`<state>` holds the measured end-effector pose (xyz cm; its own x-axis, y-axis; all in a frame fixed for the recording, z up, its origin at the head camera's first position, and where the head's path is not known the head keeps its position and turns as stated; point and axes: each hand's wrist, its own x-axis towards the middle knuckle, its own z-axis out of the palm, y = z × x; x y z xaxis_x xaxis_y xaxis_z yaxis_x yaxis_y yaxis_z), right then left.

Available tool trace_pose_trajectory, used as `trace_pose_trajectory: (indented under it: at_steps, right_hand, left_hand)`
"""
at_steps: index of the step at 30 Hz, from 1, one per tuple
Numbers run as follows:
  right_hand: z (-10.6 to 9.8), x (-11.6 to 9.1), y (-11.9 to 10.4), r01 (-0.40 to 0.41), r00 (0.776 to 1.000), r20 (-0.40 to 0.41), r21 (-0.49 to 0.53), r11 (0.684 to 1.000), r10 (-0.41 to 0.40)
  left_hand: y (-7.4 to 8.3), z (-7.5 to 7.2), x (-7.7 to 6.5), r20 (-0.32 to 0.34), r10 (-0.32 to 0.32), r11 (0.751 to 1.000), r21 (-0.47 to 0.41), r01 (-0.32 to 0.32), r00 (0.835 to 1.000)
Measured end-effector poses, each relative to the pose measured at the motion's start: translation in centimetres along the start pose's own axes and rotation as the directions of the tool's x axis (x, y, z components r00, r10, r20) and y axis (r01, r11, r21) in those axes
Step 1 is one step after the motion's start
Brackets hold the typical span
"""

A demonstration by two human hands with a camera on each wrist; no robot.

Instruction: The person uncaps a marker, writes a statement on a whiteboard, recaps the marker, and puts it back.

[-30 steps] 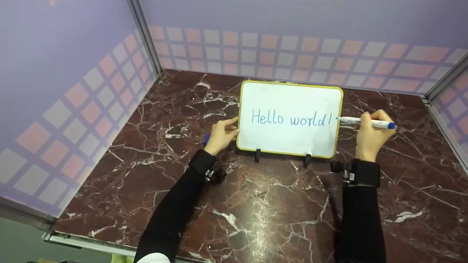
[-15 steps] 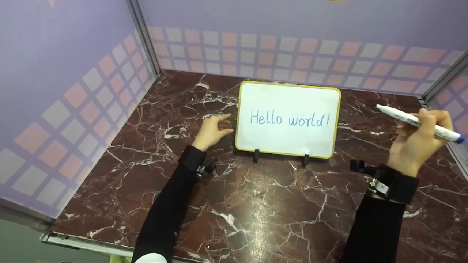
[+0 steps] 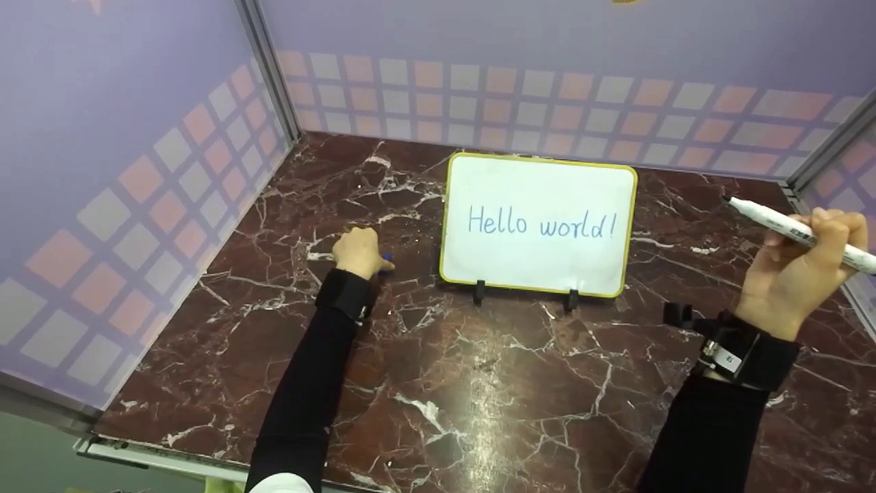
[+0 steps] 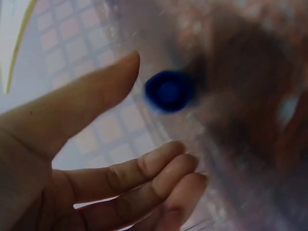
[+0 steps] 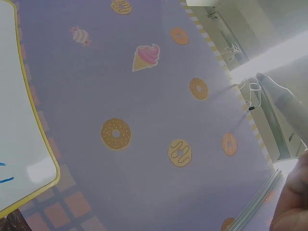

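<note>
A whiteboard [image 3: 537, 260] with a yellow rim stands upright and reads "Hello world!" in blue. To its right, my right hand [image 3: 797, 274] grips a white marker [image 3: 773, 218], tip uncovered and pointing up-left, away from the board. The marker [image 4: 168, 91] cap, blue and round with its hollow end showing, lies between the spread thumb and fingers of my left hand [image 4: 110, 183] in the left wrist view. Thumb and fingers look apart from it there. In the head view this blue cap [image 3: 387, 259] shows beside the left hand's thumb, the fingers hidden from above.
Two black feet [image 3: 480, 292] hold up the whiteboard on a dark red marbled table [image 3: 513, 383]. Purple panels with pink and white squares [image 3: 465, 99] close off the back and sides. A metal edge [image 3: 171, 460] runs along the table's front left.
My left hand has left the board's left edge and moved left to the blue cap. The right hand has drawn the marker away from the board, to the right.
</note>
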<state>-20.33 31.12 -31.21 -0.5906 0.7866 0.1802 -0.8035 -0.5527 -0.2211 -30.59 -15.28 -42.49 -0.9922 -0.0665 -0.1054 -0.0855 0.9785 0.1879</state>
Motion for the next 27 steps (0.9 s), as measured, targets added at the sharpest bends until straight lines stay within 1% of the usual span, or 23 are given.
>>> trace_pose_trajectory:
  at_steps: [3,5,7,8,9,10,11,12,13,15,17,19,21,24,26,27]
  right_hand:
    - [0.0,-0.2,0.3,-0.02,1.0,0.014,-0.001,1.0,0.02]
    - [0.0,-0.3,0.5,-0.039,0.999,0.026,-0.005,0.999,0.039]
    - [0.0,-0.5,0.8,-0.051,0.998,0.044,-0.017,0.999,0.051]
    - [0.1,-0.6,1.0,-0.06,0.997,0.05,-0.017,0.998,0.061]
    - [0.1,-0.8,1.1,-0.066,0.996,0.058,-0.024,0.998,0.068]
    - [0.2,-0.9,1.3,-0.073,0.995,0.066,-0.025,0.997,0.075]
    - [0.2,-1.1,1.5,-0.08,0.994,0.075,-0.028,0.996,0.082]
    - [0.3,-1.3,1.7,-0.092,0.992,0.085,-0.036,0.995,0.095]
    - [0.3,-1.5,1.9,-0.102,0.989,0.102,-0.049,0.994,0.107]
    - [0.4,-2.1,2.6,-0.117,0.982,0.141,-0.083,0.99,0.128]
    - [0.6,-2.8,3.4,-0.137,0.97,0.187,-0.118,0.983,0.158]
    - [0.8,-3.5,4.3,-0.156,0.951,0.245,-0.149,0.977,0.189]
    - [1.0,-4.3,5.2,-0.189,0.926,0.297,-0.167,0.968,0.232]
    - [1.1,-5.8,6.5,-0.21,0.876,0.389,-0.229,0.951,0.287]
    - [1.2,-6.9,7.2,-0.204,0.839,0.44,-0.289,0.935,0.319]
    - [1.3,-7.4,7.6,-0.202,0.822,0.46,-0.315,0.927,0.335]
  left_hand:
    - [0.0,0.7,0.6,-0.031,0.017,1.0,0.005,-0.016,0.999]
    - [-0.1,0.8,0.7,-0.067,0.024,1.0,-0.008,-0.024,0.997]
    - [0.0,0.6,0.7,-0.148,0.038,0.998,-0.048,-0.046,0.988]
    - [0.1,0.3,0.6,-0.203,0.053,0.995,-0.075,-0.069,0.978]
    - [0.3,0.0,0.4,-0.262,0.077,0.988,-0.108,-0.109,0.962]
    - [0.7,-0.5,0.1,-0.324,0.103,0.977,-0.143,-0.157,0.94]
    - [1.3,-1.0,-0.3,-0.388,0.135,0.958,-0.183,-0.22,0.911]
    - [1.9,-1.5,-0.8,-0.444,0.172,0.932,-0.217,-0.292,0.879]
    - [2.7,-2.1,-1.4,-0.492,0.207,0.898,-0.247,-0.364,0.846]
    - [4.4,-3.0,-2.8,-0.557,0.273,0.816,-0.298,-0.496,0.784]
    - [6.0,-3.7,-4.3,-0.603,0.324,0.733,-0.328,-0.596,0.729]
    - [7.3,-4.1,-5.8,-0.636,0.368,0.669,-0.326,-0.668,0.678]
    - [8.3,-4.1,-7.0,-0.664,0.405,0.624,-0.301,-0.721,0.628]
    - [9.1,-4.1,-8.3,-0.694,0.452,0.575,-0.254,-0.778,0.56]
    - [9.5,-4.1,-9.0,-0.706,0.475,0.545,-0.232,-0.806,0.525]
    - [9.6,-4.1,-9.3,-0.711,0.485,0.532,-0.222,-0.817,0.509]
